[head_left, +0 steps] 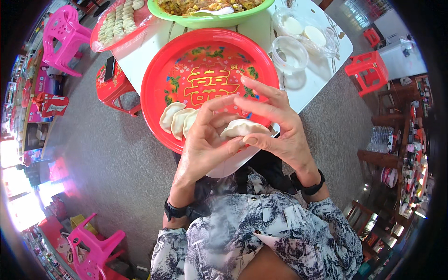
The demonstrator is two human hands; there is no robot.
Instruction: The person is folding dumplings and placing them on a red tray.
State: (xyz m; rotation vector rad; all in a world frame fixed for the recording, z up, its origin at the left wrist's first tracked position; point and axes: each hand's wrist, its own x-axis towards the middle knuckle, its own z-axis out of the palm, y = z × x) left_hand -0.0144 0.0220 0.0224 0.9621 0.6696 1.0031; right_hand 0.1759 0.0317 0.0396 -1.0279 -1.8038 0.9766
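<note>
Between my two hands, over the near edge of a round red tray [154, 79], is a folded dumpling [244, 129] with a pleated rim. My left hand [210, 133] has its thumb against the dumpling's lower side and its fingers curled behind it. From the other side, the thumb of my right hand [280, 123] presses the dumpling's edge, while the fingers of that hand arch above it. Several finished dumplings [175, 120] lie in a row on the tray beside my left hand, partly hidden by it.
A green bowl of chopped filling [224, 19] with a white spoon [214, 11] stands behind the tray. Dumplings fill another red tray [100, 39] at far left. Right of the bowl are bagged round wrappers [315, 35] and a clear plastic tub [289, 53]. A red stool [112, 88] holds a phone [110, 68].
</note>
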